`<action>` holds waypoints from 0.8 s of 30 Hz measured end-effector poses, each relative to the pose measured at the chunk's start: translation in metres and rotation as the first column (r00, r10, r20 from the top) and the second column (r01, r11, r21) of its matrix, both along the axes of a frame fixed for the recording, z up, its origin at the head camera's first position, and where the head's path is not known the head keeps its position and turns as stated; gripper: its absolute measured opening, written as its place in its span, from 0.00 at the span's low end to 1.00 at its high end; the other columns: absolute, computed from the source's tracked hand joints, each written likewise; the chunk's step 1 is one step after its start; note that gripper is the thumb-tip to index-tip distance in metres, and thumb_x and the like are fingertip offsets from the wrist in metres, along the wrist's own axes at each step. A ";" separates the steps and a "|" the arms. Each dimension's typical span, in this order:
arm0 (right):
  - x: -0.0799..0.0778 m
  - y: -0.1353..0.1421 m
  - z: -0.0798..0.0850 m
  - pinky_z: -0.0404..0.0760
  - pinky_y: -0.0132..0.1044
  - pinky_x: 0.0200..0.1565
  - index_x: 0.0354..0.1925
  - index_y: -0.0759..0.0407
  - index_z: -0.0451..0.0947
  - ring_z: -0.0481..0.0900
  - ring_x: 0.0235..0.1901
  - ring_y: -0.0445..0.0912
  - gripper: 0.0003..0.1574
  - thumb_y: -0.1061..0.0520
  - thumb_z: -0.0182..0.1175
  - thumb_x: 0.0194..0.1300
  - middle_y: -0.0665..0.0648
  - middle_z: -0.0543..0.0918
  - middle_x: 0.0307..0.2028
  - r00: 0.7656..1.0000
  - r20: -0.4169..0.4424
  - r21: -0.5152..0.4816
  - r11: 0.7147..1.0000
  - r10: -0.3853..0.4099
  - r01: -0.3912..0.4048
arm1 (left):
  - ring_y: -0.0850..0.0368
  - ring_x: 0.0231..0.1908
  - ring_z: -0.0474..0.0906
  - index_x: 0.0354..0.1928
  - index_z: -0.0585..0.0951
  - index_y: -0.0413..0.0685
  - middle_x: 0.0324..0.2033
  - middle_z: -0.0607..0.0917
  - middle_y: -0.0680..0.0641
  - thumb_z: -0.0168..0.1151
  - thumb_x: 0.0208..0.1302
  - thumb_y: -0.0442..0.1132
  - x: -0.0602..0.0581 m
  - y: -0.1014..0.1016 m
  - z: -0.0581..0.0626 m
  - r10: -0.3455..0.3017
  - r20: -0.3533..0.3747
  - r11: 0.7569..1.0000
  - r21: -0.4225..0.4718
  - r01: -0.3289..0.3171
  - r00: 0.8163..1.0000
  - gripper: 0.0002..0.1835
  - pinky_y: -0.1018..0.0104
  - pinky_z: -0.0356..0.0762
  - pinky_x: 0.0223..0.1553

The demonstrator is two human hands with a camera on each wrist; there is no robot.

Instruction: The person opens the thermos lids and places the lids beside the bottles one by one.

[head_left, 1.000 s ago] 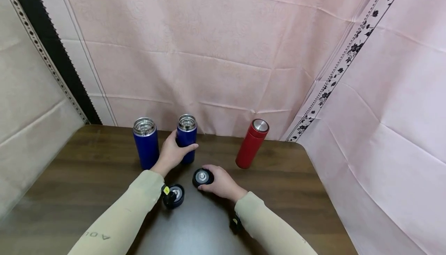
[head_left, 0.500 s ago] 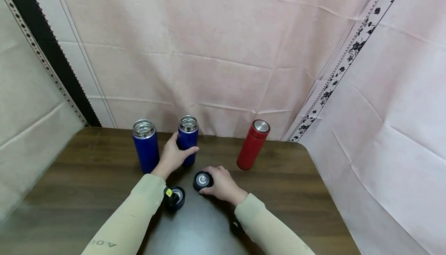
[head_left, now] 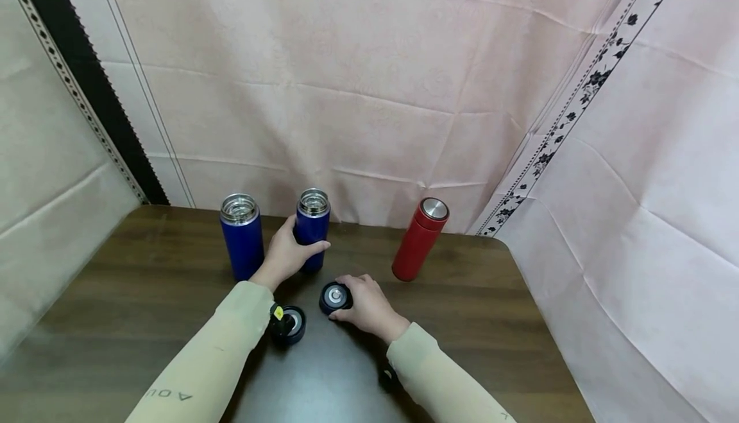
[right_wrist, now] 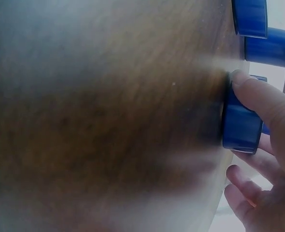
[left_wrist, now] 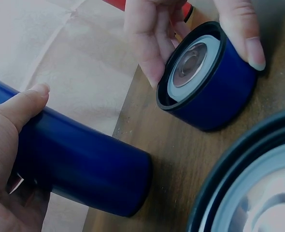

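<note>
My left hand (head_left: 287, 257) grips a slim blue thermos bottle (head_left: 312, 225), which stands upright without a lid, its steel mouth showing. In the left wrist view, thumb and fingers lie on either side of the blue bottle (left_wrist: 89, 159). Nearer to me, my right hand (head_left: 372, 309) pinches a blue lid (left_wrist: 215, 96) between thumb and fingers; its grey inner side faces up, and it rests on the table. A second lid (head_left: 292, 325), also inner side up, lies beside my left wrist. To the left of the held bottle stands a wider blue thermos bottle (head_left: 242, 246), likewise uncapped.
A red thermos bottle (head_left: 420, 240) with a steel-topped cap stands at the right, apart from both hands. The brown wooden table (head_left: 491, 346) ends at pale pink cloth (head_left: 369, 89) hanging behind it and at both sides.
</note>
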State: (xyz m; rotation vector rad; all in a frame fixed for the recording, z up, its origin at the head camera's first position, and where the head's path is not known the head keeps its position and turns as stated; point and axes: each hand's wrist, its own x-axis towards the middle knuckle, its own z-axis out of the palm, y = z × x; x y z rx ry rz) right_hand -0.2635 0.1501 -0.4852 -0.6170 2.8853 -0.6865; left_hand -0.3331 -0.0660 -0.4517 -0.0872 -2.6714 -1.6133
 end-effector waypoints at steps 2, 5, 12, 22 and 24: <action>0.001 0.000 0.000 0.74 0.43 0.53 0.62 0.50 0.73 0.70 0.50 0.45 0.42 0.41 0.73 0.52 0.47 0.79 0.53 1.000 0.004 -0.005 1.000 -0.002 0.002 | 0.42 0.62 0.67 0.74 0.54 0.51 0.65 0.69 0.41 0.69 0.44 0.71 0.001 0.000 -0.001 0.000 -0.002 1.000 0.008 0.000 1.000 0.60 0.39 0.63 0.61; 0.001 0.000 0.000 0.74 0.43 0.53 0.62 0.51 0.72 0.70 0.51 0.46 0.42 0.42 0.73 0.52 0.48 0.79 0.54 1.000 0.003 -0.021 1.000 -0.012 0.012 | 0.42 0.62 0.68 0.73 0.55 0.52 0.65 0.69 0.42 0.68 0.44 0.71 0.001 0.001 -0.001 0.006 -0.011 1.000 0.021 -0.005 1.000 0.59 0.39 0.64 0.60; 0.003 -0.002 -0.003 0.75 0.41 0.54 0.63 0.51 0.71 0.71 0.51 0.45 0.42 0.42 0.73 0.52 0.49 0.77 0.54 0.998 0.022 -0.037 0.998 -0.050 0.051 | 0.43 0.62 0.68 0.73 0.56 0.52 0.64 0.70 0.43 0.69 0.46 0.69 0.001 0.003 -0.003 0.013 -0.023 0.999 0.042 -0.012 1.000 0.57 0.40 0.64 0.61; 0.015 0.010 0.001 0.67 0.49 0.63 0.75 0.42 0.50 0.63 0.65 0.48 0.60 0.39 0.72 0.53 0.49 0.63 0.69 0.994 0.081 -0.148 0.985 -0.074 0.085 | 0.40 0.66 0.61 0.75 0.50 0.46 0.68 0.63 0.37 0.65 0.51 0.69 0.010 0.003 0.001 -0.014 0.006 0.999 -0.033 0.014 1.000 0.58 0.40 0.59 0.63; 0.019 0.021 0.005 0.66 0.50 0.63 0.75 0.41 0.49 0.62 0.67 0.47 0.59 0.39 0.71 0.54 0.49 0.62 0.70 0.994 0.081 -0.171 0.982 -0.067 0.080 | 0.39 0.67 0.59 0.74 0.49 0.45 0.68 0.61 0.36 0.66 0.54 0.66 0.016 0.002 0.002 -0.010 -0.007 0.999 -0.053 0.009 1.000 0.56 0.40 0.59 0.64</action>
